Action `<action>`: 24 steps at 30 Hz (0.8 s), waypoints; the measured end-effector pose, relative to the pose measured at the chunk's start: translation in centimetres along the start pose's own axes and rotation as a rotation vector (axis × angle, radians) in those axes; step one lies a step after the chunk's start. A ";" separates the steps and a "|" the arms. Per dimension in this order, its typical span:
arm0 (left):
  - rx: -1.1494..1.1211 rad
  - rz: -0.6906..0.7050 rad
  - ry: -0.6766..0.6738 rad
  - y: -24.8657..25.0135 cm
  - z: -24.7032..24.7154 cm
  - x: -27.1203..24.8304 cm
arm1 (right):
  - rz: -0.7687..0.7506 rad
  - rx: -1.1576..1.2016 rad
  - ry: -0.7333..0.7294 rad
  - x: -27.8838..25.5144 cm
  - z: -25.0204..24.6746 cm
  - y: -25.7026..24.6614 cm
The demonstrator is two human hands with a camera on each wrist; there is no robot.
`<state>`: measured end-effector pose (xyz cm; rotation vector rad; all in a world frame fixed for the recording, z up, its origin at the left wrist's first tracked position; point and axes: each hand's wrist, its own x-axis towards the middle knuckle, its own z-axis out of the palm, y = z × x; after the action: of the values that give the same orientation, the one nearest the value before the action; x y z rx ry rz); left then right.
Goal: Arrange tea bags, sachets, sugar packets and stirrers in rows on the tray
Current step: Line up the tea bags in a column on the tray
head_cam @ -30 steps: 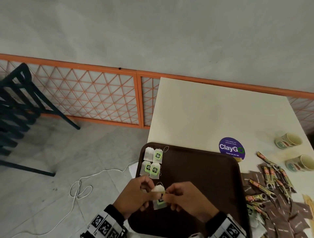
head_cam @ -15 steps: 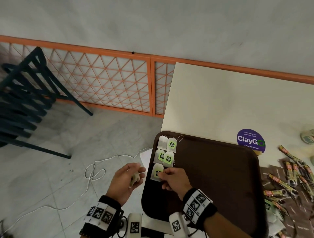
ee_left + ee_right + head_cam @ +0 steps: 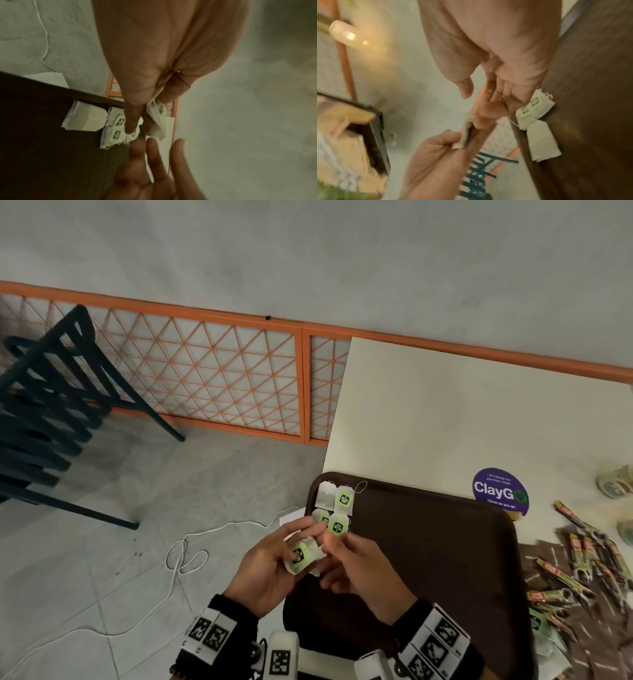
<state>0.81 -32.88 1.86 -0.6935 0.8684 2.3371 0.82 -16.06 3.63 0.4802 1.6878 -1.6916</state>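
Your left hand (image 3: 270, 570) grips a tea bag (image 3: 301, 556) over the tray (image 3: 428, 559) edge; your right hand (image 3: 356, 573) pinches its other end.

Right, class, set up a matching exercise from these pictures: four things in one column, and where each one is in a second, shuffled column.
Things:
1. tea bags
2. loose tea bag
3. purple sticker
4. sachets

Places:
A. on the table right of the tray
B. in the tray's far left corner
C. held in the left hand
D. on the table beyond the tray

Pairs: 1-B, 2-C, 3-D, 4-A
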 end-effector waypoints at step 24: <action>1.348 0.215 0.279 -4.2 -1.1 0.9 | 0.118 -0.032 0.228 3.5 -3.7 6.6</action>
<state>3.11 -30.70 -1.19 -0.2941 2.3164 1.2571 2.14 -12.68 -3.84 0.7663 1.8052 -1.5700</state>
